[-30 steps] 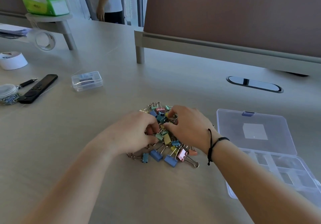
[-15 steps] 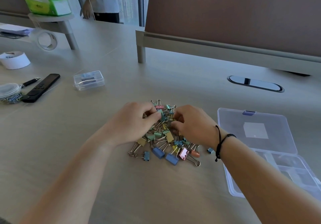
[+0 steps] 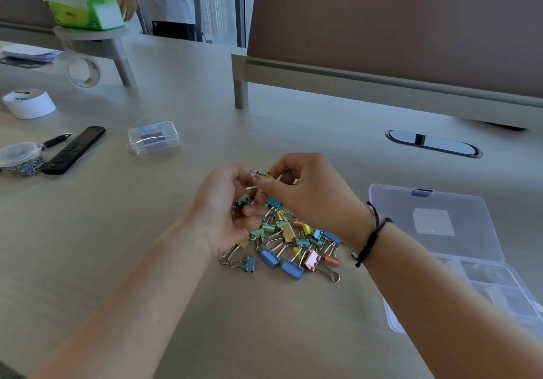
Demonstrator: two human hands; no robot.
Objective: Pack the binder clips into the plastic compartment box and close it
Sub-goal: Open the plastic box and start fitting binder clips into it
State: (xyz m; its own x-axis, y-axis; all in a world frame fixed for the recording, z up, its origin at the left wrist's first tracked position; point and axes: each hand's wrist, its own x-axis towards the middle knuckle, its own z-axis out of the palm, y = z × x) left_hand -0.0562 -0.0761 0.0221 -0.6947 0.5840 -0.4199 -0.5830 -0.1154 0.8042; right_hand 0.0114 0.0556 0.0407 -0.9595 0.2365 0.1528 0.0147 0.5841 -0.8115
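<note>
A pile of coloured binder clips (image 3: 289, 245) lies on the table in front of me. My left hand (image 3: 226, 211) is raised just above the pile's left side, palm turned up, fingers curled round a few clips, a green one showing. My right hand (image 3: 305, 193) hovers over the pile's far side and pinches a yellow binder clip (image 3: 269, 175) by its body, its wire handles pointing left. The clear plastic compartment box (image 3: 435, 225) lies open at the right, lid flat toward the back, compartments partly hidden by my right forearm.
A small clear case (image 3: 152, 137) sits left of centre. Farther left lie a black remote (image 3: 75, 149), a pen, a tub of paper clips (image 3: 19, 158), a white tape roll (image 3: 29, 103) and a clear tape roll (image 3: 82, 71). A desk divider (image 3: 382, 90), a cable grommet (image 3: 433, 143) and a person stand behind.
Both hands have lifted off the pile. The left hand turned palm up with clips in it, and the right hand came up pinching a yellow clip.
</note>
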